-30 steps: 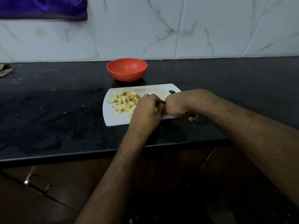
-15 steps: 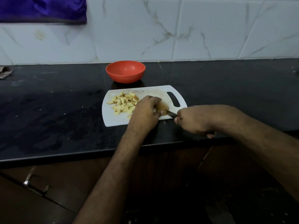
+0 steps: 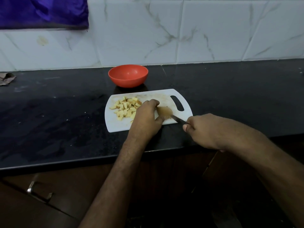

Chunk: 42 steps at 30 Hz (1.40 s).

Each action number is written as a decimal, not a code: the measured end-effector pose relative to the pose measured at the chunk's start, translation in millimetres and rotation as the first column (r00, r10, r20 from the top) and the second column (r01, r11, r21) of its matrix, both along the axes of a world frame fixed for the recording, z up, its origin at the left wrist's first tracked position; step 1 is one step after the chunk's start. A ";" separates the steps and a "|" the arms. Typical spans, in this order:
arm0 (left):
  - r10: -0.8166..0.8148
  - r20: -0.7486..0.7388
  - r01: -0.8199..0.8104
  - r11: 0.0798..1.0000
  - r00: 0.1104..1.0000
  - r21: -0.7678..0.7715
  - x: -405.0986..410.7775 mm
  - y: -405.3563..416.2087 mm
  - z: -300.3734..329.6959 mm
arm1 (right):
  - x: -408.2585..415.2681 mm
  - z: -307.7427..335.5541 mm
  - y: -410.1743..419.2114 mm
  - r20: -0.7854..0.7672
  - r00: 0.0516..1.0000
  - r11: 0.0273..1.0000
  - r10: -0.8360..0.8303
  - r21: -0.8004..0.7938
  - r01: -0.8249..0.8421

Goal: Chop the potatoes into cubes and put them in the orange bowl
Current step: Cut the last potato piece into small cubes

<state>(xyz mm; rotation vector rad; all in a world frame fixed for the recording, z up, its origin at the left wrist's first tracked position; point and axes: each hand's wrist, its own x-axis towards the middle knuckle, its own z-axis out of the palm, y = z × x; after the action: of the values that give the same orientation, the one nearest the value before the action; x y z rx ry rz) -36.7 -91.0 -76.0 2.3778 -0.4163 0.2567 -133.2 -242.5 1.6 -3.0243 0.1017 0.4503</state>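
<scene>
A white cutting board (image 3: 118, 125) lies on the black counter. A heap of several potato cubes (image 3: 126, 108) sits on its left part. My left hand (image 3: 145, 117) holds a brownish potato piece (image 3: 164, 111) down near the board's middle. My right hand (image 3: 207, 130) grips a knife (image 3: 179, 120) whose blade points left and touches the potato's near right side. The orange bowl (image 3: 128, 75) stands just behind the board and looks empty.
The black counter (image 3: 57, 120) runs left and right of the board, its front edge close under my arms. A crumpled brown scrap (image 3: 6, 78) lies at the far left. A purple cloth (image 3: 42, 12) hangs on the tiled wall. A drawer handle (image 3: 39, 191) shows below.
My right hand pulled back to the right and toward me, drawing the knife through the potato piece. The left hand stayed on the potato. The view shifted slightly.
</scene>
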 end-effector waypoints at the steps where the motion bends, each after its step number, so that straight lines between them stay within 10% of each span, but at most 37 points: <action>1: 0.011 -0.002 -0.011 1.000 1.000 -0.011 0.0 0.3 -0.1 | 0.2 0.6 0.5 0.047 0.999 0.999 -0.010 0.036 0.009; 7: 0.043 0.012 -0.043 0.999 0.999 -0.012 0.2 0.8 0.3 | 19.2 -13.6 18.9 0.241 0.970 0.994 -0.023 0.107 -0.003; 32: 0.048 -0.027 -0.048 0.999 0.998 0.024 3.7 -2.0 6.6 | 58.2 9.7 43.7 -0.102 0.995 0.988 0.014 -0.151 -0.030; 42: 0.032 -0.050 -0.031 0.999 0.998 0.031 6.8 -1.5 7.7 | 88.3 -1.9 41.3 -0.199 0.976 0.994 -0.090 0.036 0.100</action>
<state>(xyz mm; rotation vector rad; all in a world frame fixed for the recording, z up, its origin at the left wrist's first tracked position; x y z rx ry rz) -30.0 -92.6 -68.3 2.4162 -0.3614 0.2058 -44.9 -201.1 -0.2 -2.9065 0.2439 0.7315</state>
